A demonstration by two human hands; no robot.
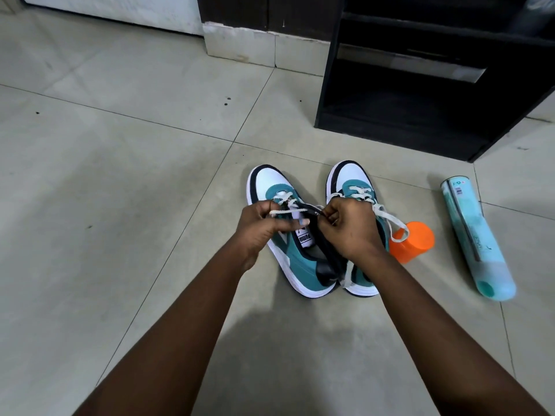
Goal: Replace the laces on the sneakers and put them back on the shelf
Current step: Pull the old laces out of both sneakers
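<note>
Two teal, white and black sneakers stand side by side on the tiled floor, toes pointing away from me. Over the left sneaker (271,181) my left hand (261,223) pinches its white lace (285,211), which stretches across the tongue to my right hand (351,226). My right hand grips the other end of that lace with curled fingers. The right sneaker (351,175) is partly hidden behind my right hand; its white lace (390,220) hangs loose over its right side.
A black shelf unit (420,85) with open compartments stands at the back right. An orange cup (414,241) lies beside the right sneaker, and a teal spray can (474,238) lies on the floor further right. Open tiled floor extends to the left.
</note>
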